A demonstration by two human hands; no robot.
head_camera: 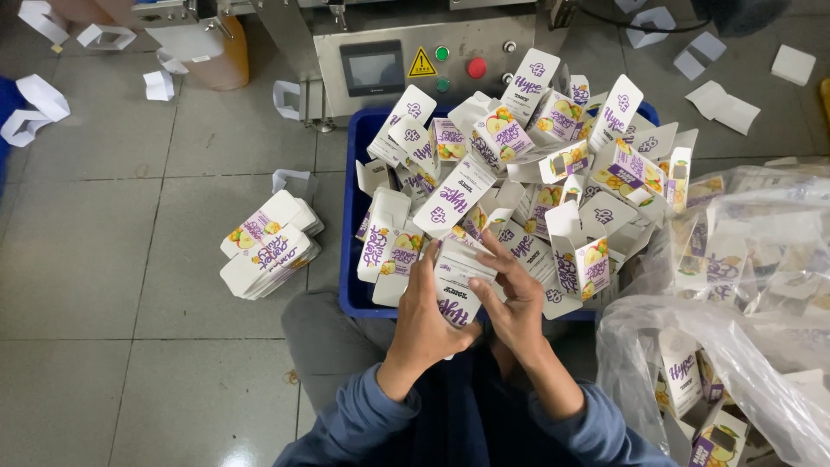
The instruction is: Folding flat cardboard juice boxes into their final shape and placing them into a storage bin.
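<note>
Both my hands hold one small white carton [456, 285] with purple print and fruit pictures, just above the near edge of a blue crate [353, 259]. My left hand [425, 324] grips its left side. My right hand [512, 298] has fingers spread over its right side and top flap. The crate is heaped with several open cartons [527, 164] of the same kind.
A stack of flattened cartons [270, 246] lies on the tiled floor to the left. A clear plastic bag [735, 329] full of cartons sits at the right. A metal machine [415, 60] with a screen and buttons stands behind the crate. Paper scraps [35, 104] litter the floor.
</note>
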